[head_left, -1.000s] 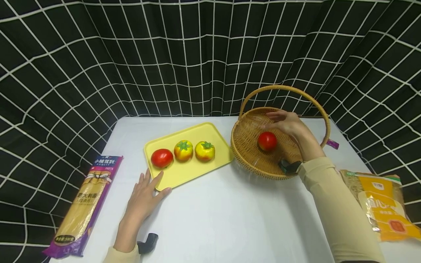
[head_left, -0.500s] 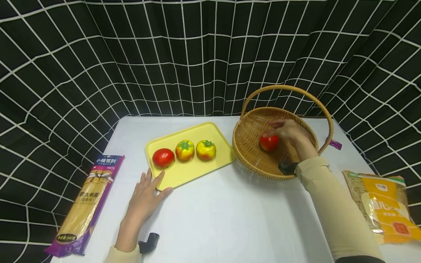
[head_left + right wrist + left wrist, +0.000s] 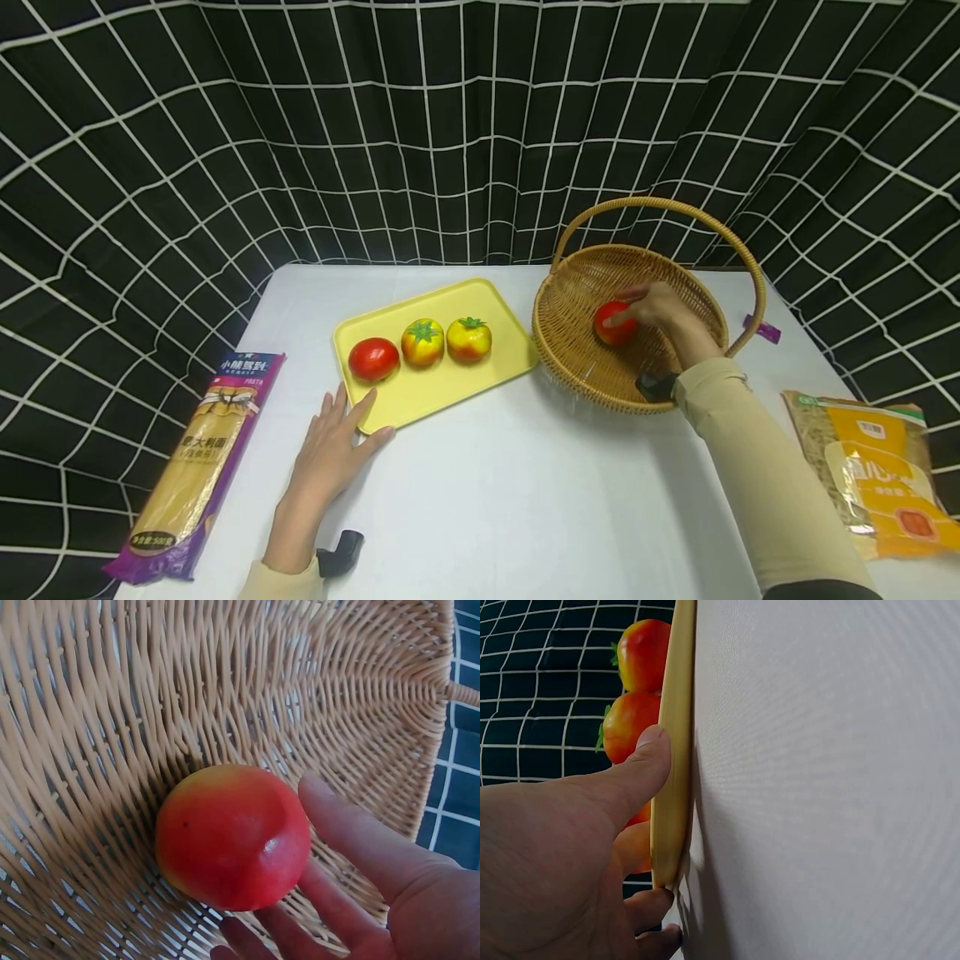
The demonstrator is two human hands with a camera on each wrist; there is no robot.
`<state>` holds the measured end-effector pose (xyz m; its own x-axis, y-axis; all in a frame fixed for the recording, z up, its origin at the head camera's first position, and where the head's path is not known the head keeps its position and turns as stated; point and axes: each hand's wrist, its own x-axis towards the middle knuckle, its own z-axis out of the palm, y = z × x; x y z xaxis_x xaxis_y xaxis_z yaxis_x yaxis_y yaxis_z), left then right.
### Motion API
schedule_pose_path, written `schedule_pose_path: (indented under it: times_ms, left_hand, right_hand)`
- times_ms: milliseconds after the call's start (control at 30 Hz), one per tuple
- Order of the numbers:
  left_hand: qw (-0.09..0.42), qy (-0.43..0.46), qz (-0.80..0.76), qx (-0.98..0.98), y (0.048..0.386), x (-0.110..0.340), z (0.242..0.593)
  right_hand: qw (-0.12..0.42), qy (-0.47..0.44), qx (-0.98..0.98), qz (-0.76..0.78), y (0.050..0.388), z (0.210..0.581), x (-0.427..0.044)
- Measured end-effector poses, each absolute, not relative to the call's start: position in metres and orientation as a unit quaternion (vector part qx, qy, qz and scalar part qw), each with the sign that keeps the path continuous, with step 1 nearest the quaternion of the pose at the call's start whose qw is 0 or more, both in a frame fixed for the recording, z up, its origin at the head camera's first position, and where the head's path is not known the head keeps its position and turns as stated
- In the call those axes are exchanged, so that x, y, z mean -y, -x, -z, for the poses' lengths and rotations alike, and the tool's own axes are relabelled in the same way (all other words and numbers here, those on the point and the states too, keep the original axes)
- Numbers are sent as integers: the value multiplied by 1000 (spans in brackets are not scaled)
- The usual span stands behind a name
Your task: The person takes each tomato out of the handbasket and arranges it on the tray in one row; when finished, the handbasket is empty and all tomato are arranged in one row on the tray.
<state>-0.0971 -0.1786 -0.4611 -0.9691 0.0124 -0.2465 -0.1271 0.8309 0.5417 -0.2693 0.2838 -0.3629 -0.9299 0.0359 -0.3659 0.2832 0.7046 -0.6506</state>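
My right hand (image 3: 660,308) reaches into a wicker basket (image 3: 573,367) with a tall hooped handle. Thumb and fingers close around a red tomato (image 3: 232,836) lying inside, its underside hidden. At the front left corner of a yellow tray (image 3: 435,400), my left hand (image 3: 326,454) rests with fingers spread. Its thumb (image 3: 652,746) lies against the tray's edge in the left wrist view. In the tray sit one smooth red tomato (image 3: 373,360) and two yellow-red tomatoes with green leafy tops, one in the middle (image 3: 422,342) and one to the right (image 3: 469,340).
A long purple packet of pasta (image 3: 195,467) lies on the left of the white table (image 3: 510,500). An orange and clear food bag (image 3: 870,475) is at the right. Behind the basket's right side is a small purple packet (image 3: 763,329). Dark grid cloth (image 3: 450,133) surrounds the table.
My right hand has come down from above the tomato in the basket and now has its thumb and fingers around it. The left hand stays at the tray's corner.
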Motion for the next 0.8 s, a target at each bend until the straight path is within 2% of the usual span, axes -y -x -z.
schedule_pose_path:
  times_ms: [800]
  left_hand:
    - [118,24,-289,-950,98,180,462]
  right_hand:
    - [145,-93,-915,365,268,370,-283]
